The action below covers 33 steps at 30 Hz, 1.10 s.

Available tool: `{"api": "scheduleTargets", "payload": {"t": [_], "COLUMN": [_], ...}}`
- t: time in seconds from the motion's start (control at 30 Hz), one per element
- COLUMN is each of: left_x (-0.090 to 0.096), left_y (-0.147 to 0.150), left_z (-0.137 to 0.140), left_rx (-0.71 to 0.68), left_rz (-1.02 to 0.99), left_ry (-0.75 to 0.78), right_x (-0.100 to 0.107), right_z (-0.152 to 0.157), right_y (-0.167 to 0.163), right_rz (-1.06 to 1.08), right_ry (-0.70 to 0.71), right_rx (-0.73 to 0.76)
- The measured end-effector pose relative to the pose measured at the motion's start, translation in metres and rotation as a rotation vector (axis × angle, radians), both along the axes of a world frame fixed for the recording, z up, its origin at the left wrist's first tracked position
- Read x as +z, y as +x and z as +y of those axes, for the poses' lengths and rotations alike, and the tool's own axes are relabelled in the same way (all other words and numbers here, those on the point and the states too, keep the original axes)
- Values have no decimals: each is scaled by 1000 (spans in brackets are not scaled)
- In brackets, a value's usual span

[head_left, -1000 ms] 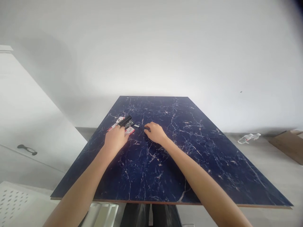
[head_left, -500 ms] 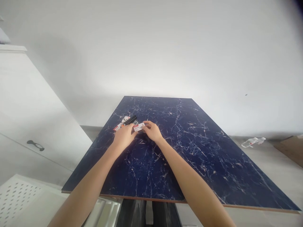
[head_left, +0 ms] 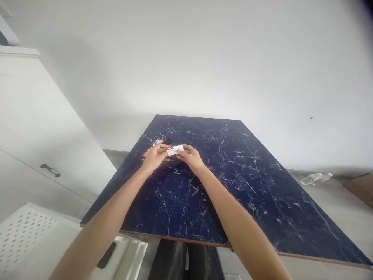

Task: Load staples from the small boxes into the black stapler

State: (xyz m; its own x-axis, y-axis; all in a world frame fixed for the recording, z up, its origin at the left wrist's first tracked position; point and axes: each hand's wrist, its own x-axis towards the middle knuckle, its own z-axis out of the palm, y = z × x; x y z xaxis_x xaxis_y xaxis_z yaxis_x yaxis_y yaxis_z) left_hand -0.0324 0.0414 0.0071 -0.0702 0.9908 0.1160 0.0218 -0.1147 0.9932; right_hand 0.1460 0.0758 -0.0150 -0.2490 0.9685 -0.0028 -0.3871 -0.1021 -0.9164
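Between my two hands is a small white card with a red band, held up over the dark blue marbled table. Its left end is pinched by my left hand, its right end by my right hand. Just behind my left hand lie a black object, mostly hidden, and a red-and-white card or packet. Another red-edged piece shows beside my left fingers. The print on the held card is too small to read.
A white cabinet with a dark handle stands at the left. Below it is a white perforated container. On the floor at the right lie a clear plastic bottle and a brown cardboard piece. A pale wall rises behind the table.
The card now faces me more fully, with both hands at its ends. My left hand has shifted its grip to the card's left edge. The view has tilted slightly.
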Motion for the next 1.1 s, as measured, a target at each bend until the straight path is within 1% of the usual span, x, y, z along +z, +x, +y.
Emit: {"api": "scheduleTargets", "payload": {"t": [0.07,0.13,0.3,0.43,0.47,0.53,0.6,0.63,0.7,0.8,0.9,1.03,1.1], "left_x": [2,4,4,1,0,-1,-1,0,0,-1,-1,-2,-3], "left_y": [0,0,-2,-8,-11,-15,-19,-20,-21,-19,-18,-20,-20], "left_z": [0,0,1,6,7,10,11,11,12,12,12,13,13], "left_rx": [-1,6,59,73,91,145,205,228,254,253,244,244,228], "left_rz": [-114,-166,-115,-138,-139,-127,-101,-90,-70,-57,-60,-56,-52], "left_ry": [-54,-68,-31,-20,-15,3,31,43,56,58,57,51,56], "right_x": [1,1,1,-4,-5,-8,-10,-12,-14,-16,-15,-12,-10], "right_z": [-2,-2,2,9,11,14,18,19,20,21,19,18,19], "right_y": [-2,-4,-5,-1,1,6,11,12,11,1,-7,0,7], "right_rz": [-28,-45,-89,-185,-246,-450,-736,-879,-1108,-1293,-1302,-1233,-1104], "right_ry": [17,31,40,104,136,243,392,465,575,646,647,584,508], "right_rx": [-37,-60,-81,-102,-135,-235,-323,-342,-333,-266,-212,-223,-263]}}
